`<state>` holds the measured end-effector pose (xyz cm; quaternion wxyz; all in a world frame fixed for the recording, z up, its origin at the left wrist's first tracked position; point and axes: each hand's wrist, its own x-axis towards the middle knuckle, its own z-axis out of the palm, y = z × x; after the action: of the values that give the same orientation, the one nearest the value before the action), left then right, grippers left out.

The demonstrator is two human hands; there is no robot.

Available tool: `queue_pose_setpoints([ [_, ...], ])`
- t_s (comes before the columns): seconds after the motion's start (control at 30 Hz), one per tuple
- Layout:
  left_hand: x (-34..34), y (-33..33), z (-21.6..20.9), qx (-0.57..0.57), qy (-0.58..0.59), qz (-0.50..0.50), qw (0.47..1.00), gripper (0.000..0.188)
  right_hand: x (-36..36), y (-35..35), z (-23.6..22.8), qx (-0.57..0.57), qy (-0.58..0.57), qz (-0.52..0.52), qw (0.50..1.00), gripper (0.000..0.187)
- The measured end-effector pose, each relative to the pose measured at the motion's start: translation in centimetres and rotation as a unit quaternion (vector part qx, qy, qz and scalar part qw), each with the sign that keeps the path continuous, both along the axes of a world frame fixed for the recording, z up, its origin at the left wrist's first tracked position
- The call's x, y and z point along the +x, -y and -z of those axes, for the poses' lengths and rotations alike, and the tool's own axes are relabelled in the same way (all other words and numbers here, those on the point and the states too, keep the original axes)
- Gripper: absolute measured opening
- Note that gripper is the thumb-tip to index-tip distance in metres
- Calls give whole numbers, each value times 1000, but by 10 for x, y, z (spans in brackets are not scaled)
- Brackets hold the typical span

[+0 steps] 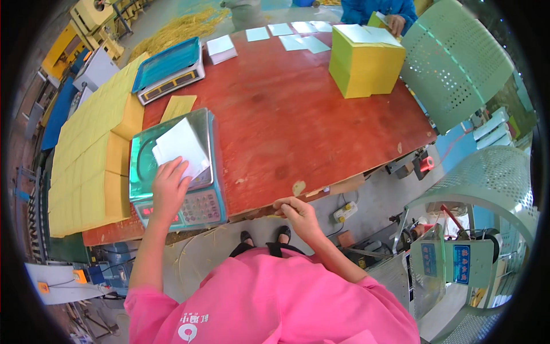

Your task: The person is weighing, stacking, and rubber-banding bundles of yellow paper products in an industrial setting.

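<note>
On the near scale [197, 207], head view: a white stack [183, 143] lies askew on the pan, at the left end of the red counter [298, 126].
Yellow bundles [91, 166]: ranged in rows left of the scale; they look finished, so this part seems well advanced.
White stack's progress: placed on the pan but not yet clear of the fingers; I judge this step part-way through.
White remainder: a smaller white pile [222, 47] and loose white sheets [312, 44] along the far edge, probably yet to be handled.
Yellow block [375, 74]: at the far right, white sheets on top, a co-worker's hand [395, 24] just behind it.
Left hand [169, 186]: reaches forward over the scale, forearm rising from below, fingers slightly apart and touching the stack's near edge; whether they pinch it, I cannot tell.
Right hand [301, 217]: hangs at the counter's near edge, elbow bent, fingers curled leftward; whether their tips meet or hold anything is unclear.
</note>
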<state>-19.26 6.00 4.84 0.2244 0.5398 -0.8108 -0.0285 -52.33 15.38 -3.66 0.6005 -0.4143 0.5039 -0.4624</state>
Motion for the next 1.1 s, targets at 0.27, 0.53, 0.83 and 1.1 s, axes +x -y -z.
queue_pose_setpoints([
  [0.27,71,19,19,16,-273,-170,947,55,26,-19,-10,17,-5,-34,999,22],
  [0.53,63,9,28,-21,-67,-91,993,51,102,99,-53,-122,-85,6,989,34],
  [0.83,34,37,26,7,-78,72,994,47,125,157,-32,41,48,-88,994,40],
  [1.1,20,50,13,73,-307,51,948,54,82,100,-64,-51,99,101,989,30],
])
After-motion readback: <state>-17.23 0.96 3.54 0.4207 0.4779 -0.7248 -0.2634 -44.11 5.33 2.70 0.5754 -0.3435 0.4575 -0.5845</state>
